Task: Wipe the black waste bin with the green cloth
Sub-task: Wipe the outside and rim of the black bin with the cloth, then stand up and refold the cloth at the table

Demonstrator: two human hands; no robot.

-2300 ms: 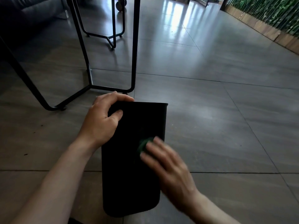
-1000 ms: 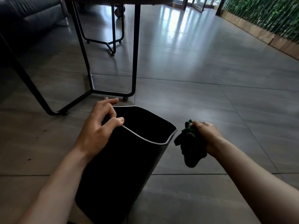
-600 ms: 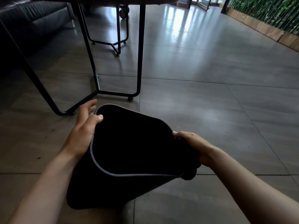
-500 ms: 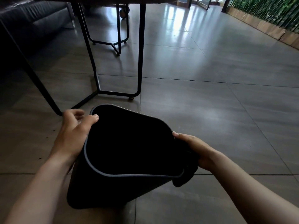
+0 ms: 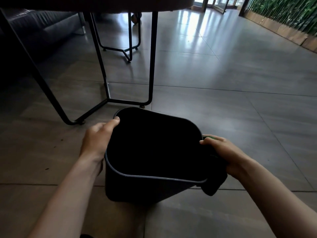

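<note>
Holding the bin upright on the floor, I had both hands on its rim, the mouth open toward me and the inside too dark to read. My left hand was wrapped over the left edge, thumb laid along the lip and fingers down the outer wall, gripping it. My right hand was clamped on the right edge with the cloth bunched under the palm; a sliver of green showed just above the knuckles and a dark fold hung down below the rim against the outer wall. The bin stood just in front of the table legs, near them but not touching.

I judged the step in hand to be a regrip between wiping passes, with the bin set for work on the rim or the inner walls. Whether the cloth was actually pressed flat to the plastic or merely pinched there, I could not tell from this angle.

The next move called for the left hand to brace the bin firmly while the right drew the cloth along the lip or down inside. It needed steady pressure, and the loose fold had to be gathered in so it would not drag.
</note>
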